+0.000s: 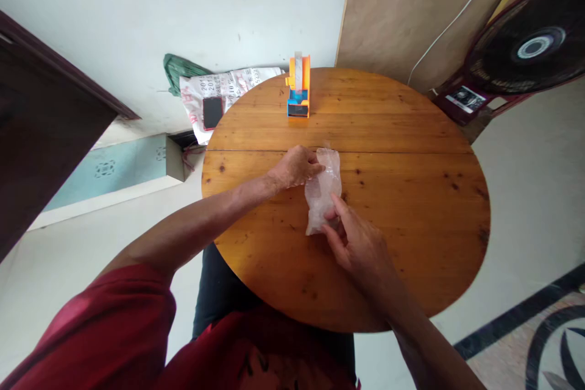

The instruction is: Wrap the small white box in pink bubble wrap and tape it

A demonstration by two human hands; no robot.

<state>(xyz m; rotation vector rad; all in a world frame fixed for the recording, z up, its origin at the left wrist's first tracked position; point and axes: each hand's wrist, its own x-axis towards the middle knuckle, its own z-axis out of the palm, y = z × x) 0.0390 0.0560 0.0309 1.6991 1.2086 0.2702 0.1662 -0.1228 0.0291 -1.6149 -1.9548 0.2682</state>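
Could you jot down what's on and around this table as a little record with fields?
Surface: round wooden table
Left hand: grips far end of clear plastic bag
Right hand: rests on the bag's near end
Table's far edge: orange and blue holder, upright
Off the table: printed sack by wall, black fan

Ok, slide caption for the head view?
Left hand and right hand hold a clear plastic bag on a round wooden table.

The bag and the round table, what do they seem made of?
The bag looks like thin clear plastic: crinkled, glossy, see-through. The table looks like varnished wood planks: knots, grain and board seams under an amber sheen.
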